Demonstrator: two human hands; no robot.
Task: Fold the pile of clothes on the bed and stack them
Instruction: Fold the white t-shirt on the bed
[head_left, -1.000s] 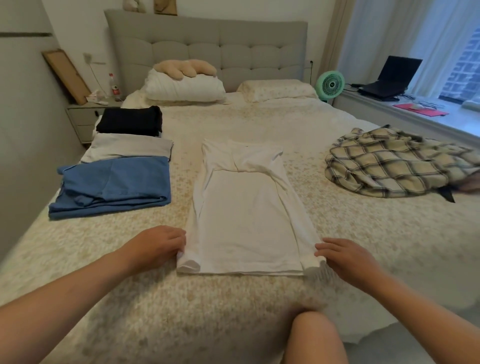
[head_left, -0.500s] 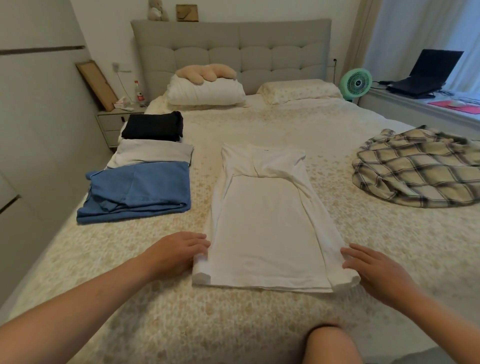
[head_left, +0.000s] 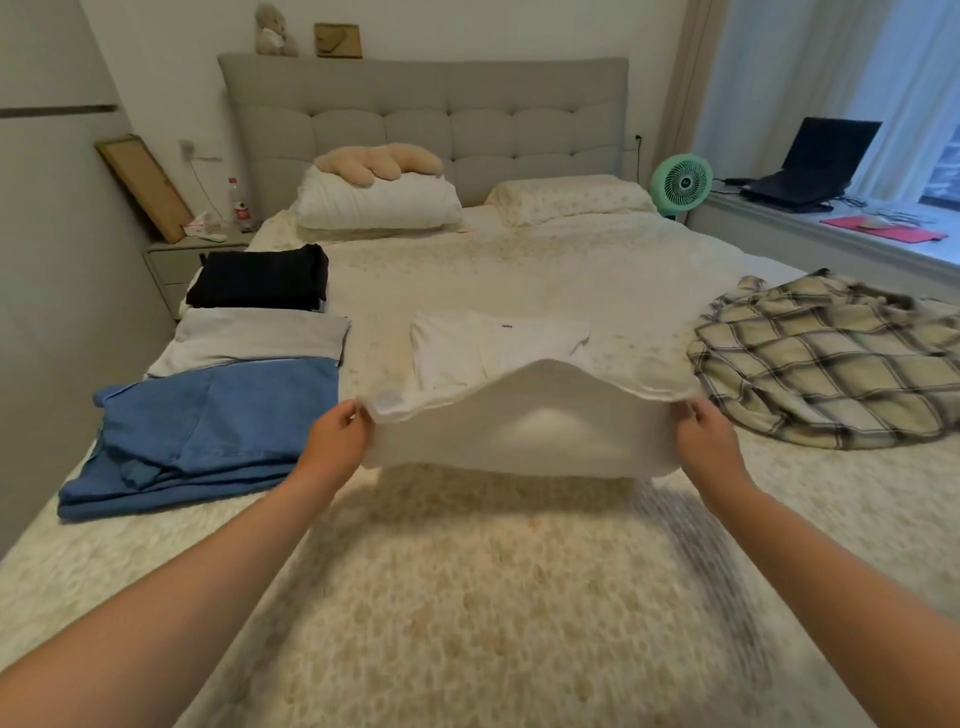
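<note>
Both hands, left hand (head_left: 340, 434) and right hand (head_left: 701, 431), pinch the near corners of the white shirt (head_left: 519, 421) with curled fingers, lifting its hem off the bed (head_left: 467, 597) toward twelve o'clock, likely to fold it in half.

Two bare forearms reach in from the lower edge, sleeveless as far as the view shows; the left hand (head_left: 340, 436) and right hand (head_left: 704, 434) wear no rings, watch, bracelet or gloves
</note>
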